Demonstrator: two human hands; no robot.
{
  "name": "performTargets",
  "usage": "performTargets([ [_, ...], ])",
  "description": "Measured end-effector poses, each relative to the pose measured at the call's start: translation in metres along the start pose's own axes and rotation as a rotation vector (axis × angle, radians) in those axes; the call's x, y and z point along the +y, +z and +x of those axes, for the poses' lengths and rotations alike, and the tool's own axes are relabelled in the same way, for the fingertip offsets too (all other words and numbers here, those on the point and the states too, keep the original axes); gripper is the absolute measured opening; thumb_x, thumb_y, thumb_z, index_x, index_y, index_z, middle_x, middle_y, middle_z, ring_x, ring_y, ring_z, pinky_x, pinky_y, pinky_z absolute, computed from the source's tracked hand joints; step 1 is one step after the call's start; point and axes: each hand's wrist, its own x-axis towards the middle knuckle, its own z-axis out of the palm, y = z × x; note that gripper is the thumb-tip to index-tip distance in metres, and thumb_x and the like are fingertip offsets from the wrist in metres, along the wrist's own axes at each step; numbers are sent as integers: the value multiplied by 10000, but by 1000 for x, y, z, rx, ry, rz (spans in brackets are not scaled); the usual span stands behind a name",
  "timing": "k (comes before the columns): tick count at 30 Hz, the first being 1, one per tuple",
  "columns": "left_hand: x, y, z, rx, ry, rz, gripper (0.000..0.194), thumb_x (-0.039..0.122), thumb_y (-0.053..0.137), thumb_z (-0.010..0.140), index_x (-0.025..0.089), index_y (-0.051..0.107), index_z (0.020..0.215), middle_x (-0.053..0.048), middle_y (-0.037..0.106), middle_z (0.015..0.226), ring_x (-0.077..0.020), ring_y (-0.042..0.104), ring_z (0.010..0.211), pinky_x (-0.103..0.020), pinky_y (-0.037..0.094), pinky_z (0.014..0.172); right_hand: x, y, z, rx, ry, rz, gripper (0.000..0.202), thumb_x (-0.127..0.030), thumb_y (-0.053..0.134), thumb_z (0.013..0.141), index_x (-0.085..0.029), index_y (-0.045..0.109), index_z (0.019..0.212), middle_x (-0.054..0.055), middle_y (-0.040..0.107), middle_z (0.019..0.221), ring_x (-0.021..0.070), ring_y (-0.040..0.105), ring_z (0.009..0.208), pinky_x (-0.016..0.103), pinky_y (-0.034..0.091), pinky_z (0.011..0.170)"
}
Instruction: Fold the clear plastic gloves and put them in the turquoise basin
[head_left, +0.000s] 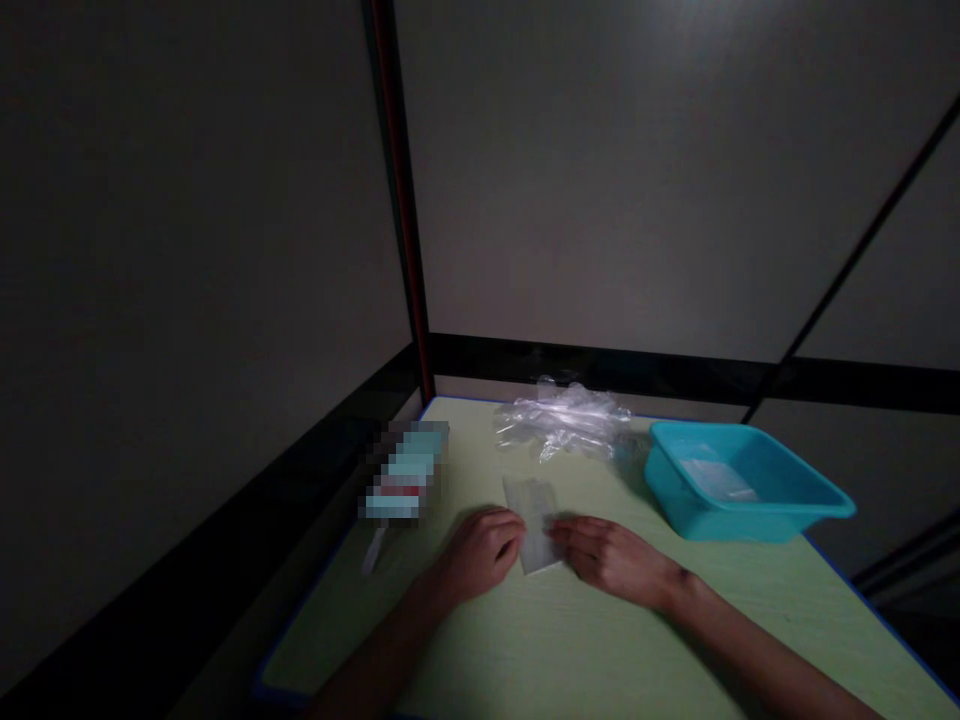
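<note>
A small, flat, translucent plastic bag (538, 500) lies on the pale green table between my two hands, its long sides running away from me. My left hand (481, 550) is curled, with thumb and fingers closed at the bag's left edge. On the opposite edge, my right hand (606, 556) has its fingers pressed together, the tips on the bag. What exactly sits between the fingertips is too dim to make out in detail.
Behind the bag lies a loose heap of crinkled clear plastic (570, 415). A turquoise basin (735, 518) stands at the right, with a whitish flat packet (716, 478) inside. A pixel-blurred item (409, 475) is at the left edge of the table (480, 660). Walls enclose the far and left sides.
</note>
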Motion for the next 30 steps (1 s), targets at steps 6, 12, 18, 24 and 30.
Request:
performTargets([
  [6, 0, -5, 2, -19, -138, -199, 187, 115, 489, 711, 177, 641, 801, -29, 644, 805, -139, 570, 751, -226, 424, 700, 10, -19, 12, -60, 335, 458, 130, -190, 370, 825, -176, 498, 847, 24, 563, 738, 140, 509, 631, 268, 393, 612],
  [12, -7, 0, 8, 33, -401, -424, 160, 210, 596, 635, 132, 639, 768, -37, 640, 780, -154, 569, 703, -206, 412, 567, 32, -13, 35, 65, 476, 637, 81, -195, 316, 811, -193, 380, 761, -29, 475, 636, 107, 462, 586, 219, 359, 548],
  [18, -21, 8, 27, 42, -643, -547, 146, 177, 514, 696, 117, 556, 569, 13, 580, 566, -118, 564, 575, -179, 404, 504, 52, 14, 52, 115, 638, 781, 108, -196, 263, 779, -189, 364, 739, -57, 456, 483, 101, 479, 430, 195, 357, 407],
  [24, -27, 4, 41, -55, -912, -612, 86, 190, 543, 752, 106, 559, 757, 8, 578, 641, -112, 565, 577, -198, 438, 498, 55, 22, 54, 242, 754, 702, 168, -226, 269, 808, -168, 427, 808, -27, 523, 517, 119, 526, 446, 224, 411, 432],
  [30, -27, 3, 52, -130, -1063, -651, 297, 290, 475, 837, 147, 474, 1097, -75, 509, 1087, -183, 538, 906, -382, 460, 752, 28, 6, 43, 323, 688, 497, 303, -283, 329, 836, -129, 464, 1060, 126, 572, 1034, 211, 544, 929, 361, 411, 812],
])
